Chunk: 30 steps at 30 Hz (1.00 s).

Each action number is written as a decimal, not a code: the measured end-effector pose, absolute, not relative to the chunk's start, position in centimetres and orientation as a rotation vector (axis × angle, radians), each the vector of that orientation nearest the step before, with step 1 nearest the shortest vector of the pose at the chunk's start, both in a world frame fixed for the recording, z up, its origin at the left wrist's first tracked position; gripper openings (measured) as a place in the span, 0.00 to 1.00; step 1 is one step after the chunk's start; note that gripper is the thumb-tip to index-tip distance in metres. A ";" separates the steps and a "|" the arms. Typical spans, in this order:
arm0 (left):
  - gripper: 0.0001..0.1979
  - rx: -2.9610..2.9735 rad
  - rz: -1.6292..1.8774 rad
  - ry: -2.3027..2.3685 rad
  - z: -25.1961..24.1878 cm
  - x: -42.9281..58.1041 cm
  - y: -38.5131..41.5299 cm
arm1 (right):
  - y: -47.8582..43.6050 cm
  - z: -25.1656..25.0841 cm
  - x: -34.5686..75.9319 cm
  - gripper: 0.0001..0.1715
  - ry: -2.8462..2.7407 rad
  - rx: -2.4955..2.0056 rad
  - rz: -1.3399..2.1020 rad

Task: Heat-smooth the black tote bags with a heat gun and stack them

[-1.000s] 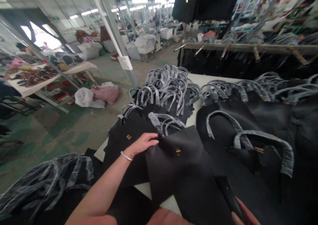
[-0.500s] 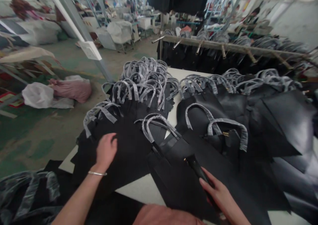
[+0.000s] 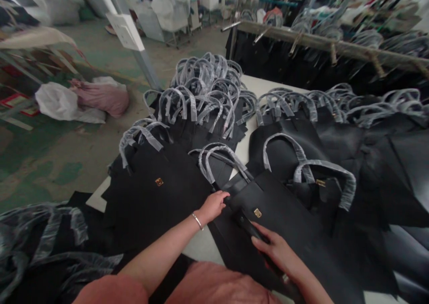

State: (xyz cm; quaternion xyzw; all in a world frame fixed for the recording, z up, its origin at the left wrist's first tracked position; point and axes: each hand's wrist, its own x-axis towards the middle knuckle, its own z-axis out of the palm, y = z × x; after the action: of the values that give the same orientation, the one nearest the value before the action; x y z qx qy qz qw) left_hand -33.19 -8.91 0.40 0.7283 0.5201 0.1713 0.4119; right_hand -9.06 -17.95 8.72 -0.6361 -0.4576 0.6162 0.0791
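Note:
My right hand (image 3: 276, 250) is wrapped round a black handheld tool (image 3: 250, 225), whose exact kind I cannot make out. The tool's dark head lies over a black handbag panel (image 3: 284, 219) with a small gold clasp plate (image 3: 258, 213). My left hand (image 3: 214, 205), with a silver bangle at the wrist, has its fingers closed at that panel's upper left edge, close to the tool's head. Behind it rise bag handles (image 3: 221, 154) in clear plastic wrap. A black bag (image 3: 140, 201) with a gold clasp lies on a stack to the left.
More black bags (image 3: 338, 192) with wrapped handles spread over the pale table (image 3: 250, 85) to the right. Wrapped handles (image 3: 43, 232) also lie at lower left. A metal post (image 3: 134, 40) stands beyond the table, and a rack (image 3: 301, 38) hung with bags is behind.
My left hand has moved right, from above the left stack to the right bag's edge, and its fingers have closed there. The tool has shifted slightly left, and the view has tilted down.

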 end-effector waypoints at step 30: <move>0.15 1.840 0.358 1.207 0.8 -33.8 -8.2 | -18.0 9.0 -10.1 0.41 -1.350 -1.933 1.498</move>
State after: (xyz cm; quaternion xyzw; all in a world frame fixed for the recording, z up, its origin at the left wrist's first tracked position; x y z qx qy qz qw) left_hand -33.76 -8.24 0.77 0.7408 0.4860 0.1444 0.4406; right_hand -10.10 -18.00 9.02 -0.6815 -0.4761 0.5281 0.1730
